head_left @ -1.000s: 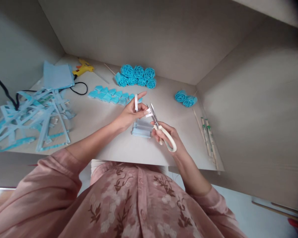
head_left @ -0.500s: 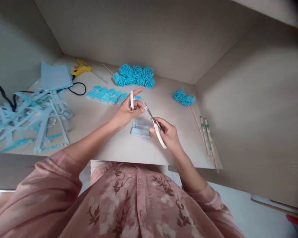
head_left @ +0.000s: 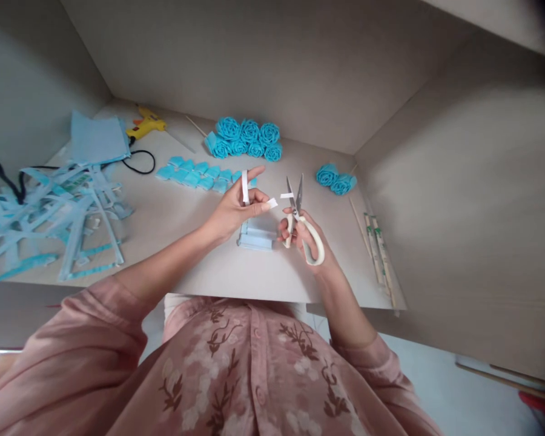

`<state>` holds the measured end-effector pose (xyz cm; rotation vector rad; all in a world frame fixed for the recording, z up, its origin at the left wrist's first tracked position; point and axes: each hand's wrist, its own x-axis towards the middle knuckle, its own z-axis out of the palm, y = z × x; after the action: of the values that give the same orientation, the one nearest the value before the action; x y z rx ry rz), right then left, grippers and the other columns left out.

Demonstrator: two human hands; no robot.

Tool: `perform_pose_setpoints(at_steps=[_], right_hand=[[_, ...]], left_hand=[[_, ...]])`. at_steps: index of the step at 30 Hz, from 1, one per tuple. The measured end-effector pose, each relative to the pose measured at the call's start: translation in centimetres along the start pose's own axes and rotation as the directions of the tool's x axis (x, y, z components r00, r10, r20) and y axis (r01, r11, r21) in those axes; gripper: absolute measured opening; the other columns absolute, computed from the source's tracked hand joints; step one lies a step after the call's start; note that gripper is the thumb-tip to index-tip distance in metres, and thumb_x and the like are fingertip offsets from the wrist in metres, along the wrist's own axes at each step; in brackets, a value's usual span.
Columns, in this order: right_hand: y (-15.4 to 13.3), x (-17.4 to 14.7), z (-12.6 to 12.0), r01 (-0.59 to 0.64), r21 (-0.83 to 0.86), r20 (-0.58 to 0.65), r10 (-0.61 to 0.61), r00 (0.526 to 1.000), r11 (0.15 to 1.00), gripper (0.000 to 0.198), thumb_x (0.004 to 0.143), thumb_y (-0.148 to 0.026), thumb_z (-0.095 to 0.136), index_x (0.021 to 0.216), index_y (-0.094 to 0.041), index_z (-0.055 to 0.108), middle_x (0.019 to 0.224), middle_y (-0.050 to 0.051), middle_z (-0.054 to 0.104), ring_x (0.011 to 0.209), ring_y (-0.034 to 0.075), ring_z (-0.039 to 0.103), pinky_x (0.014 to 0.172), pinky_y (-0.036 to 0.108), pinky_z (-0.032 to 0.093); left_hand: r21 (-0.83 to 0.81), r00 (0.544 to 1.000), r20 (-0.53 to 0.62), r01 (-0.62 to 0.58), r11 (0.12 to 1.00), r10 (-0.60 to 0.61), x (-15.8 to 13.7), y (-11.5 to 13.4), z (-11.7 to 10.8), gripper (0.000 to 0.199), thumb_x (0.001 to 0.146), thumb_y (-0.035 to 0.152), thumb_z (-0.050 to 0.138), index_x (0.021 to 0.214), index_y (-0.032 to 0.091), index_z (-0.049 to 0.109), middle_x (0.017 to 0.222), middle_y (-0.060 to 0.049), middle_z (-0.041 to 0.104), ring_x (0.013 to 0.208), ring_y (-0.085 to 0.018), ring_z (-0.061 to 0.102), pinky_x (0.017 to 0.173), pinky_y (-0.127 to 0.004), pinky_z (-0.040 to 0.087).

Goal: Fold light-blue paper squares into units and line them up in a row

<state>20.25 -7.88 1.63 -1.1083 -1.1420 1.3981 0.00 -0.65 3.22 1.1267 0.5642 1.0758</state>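
A roll of white tape (head_left: 244,185) hangs round the index finger of my left hand (head_left: 233,209), and its free end is pinched between thumb and fingers. My right hand (head_left: 312,233) grips scissors (head_left: 312,242) with cream handles, the blades spread apart and pointing away from me. A short white tape piece (head_left: 286,195) clings to the left blade, apart from the tape end. Beneath my hands lie folded pale-blue pieces (head_left: 257,240), partly hidden by my left hand. Rows of small blue fabric pieces (head_left: 193,172) stretch out behind my left hand.
Several blue fabric roses (head_left: 249,138) sit at the back, with more roses (head_left: 335,179) at the right. A yellow glue gun (head_left: 148,124), stacked blue sheets (head_left: 99,139) and tangled scraps (head_left: 77,224) occupy the left. Wooden sticks (head_left: 376,251) lie along the right edge.
The scissors have moved right, away from the tape, and their blades have opened. A short tape piece now sticks to one blade, separate from the end in my left hand.
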Motion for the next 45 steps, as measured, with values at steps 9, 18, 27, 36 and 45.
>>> perform_pose_setpoints(at_steps=[9,18,27,36,45], right_hand=[[0.7,-0.1,1.7,0.027,-0.087,0.077,-0.020,0.997,0.996,0.054,0.083,-0.063,0.069,0.121,-0.026,0.058,0.097,0.002,0.061,0.077,0.013,0.056,0.071,0.030,0.050],[0.4,-0.3,3.0,0.080,-0.237,0.057,-0.068,0.996,0.968,0.058,0.080,-0.067,0.070,0.119,-0.026,0.056,0.096,0.003,0.060,0.076,0.015,0.054,0.067,0.031,0.044],[0.4,-0.5,3.3,0.072,-0.214,0.109,-0.049,0.993,0.974,0.058,0.080,-0.071,0.067,0.114,-0.026,0.056,0.091,0.002,0.061,0.073,0.015,0.054,0.065,0.031,0.043],[-0.8,-1.2,2.3,0.086,-0.179,0.152,-0.058,0.987,0.980,0.055,0.079,-0.066,0.073,0.114,-0.026,0.060,0.094,0.003,0.063,0.076,0.015,0.056,0.069,0.031,0.046],[-4.0,-2.6,-3.6,-0.145,-0.061,0.537,0.155,0.829,0.987,0.060,0.088,-0.066,0.061,0.120,-0.016,0.064,0.087,0.007,0.068,0.064,0.014,0.061,0.058,0.029,0.050]], left_hand=[[-0.069,1.000,0.026,0.013,0.998,-0.011,0.0,-1.1,0.1,0.099,0.070,0.027,0.089,0.154,0.017,0.036,0.076,0.004,0.068,0.075,-0.013,0.066,0.071,-0.026,0.045],[-0.064,1.000,-0.020,0.018,0.998,-0.019,-0.1,-1.5,0.6,0.093,0.072,0.023,0.085,0.153,0.019,0.038,0.074,0.006,0.066,0.072,-0.012,0.066,0.070,-0.027,0.047],[-0.069,0.997,-0.015,0.068,0.995,-0.070,-0.3,-1.2,0.7,0.098,0.071,0.019,0.084,0.155,0.016,0.033,0.070,0.006,0.065,0.065,-0.011,0.064,0.067,-0.026,0.047],[0.056,0.997,0.007,0.078,0.995,-0.078,0.3,-1.2,-0.1,0.107,0.065,0.021,0.088,0.157,0.022,0.034,0.077,0.004,0.064,0.072,-0.011,0.060,0.069,-0.026,0.043],[-0.149,0.890,0.417,0.267,0.952,-0.184,0.6,-0.1,-2.0,0.080,0.069,0.010,0.078,0.145,0.025,0.055,0.109,-0.007,0.070,0.079,-0.012,0.060,0.069,-0.025,0.043]])
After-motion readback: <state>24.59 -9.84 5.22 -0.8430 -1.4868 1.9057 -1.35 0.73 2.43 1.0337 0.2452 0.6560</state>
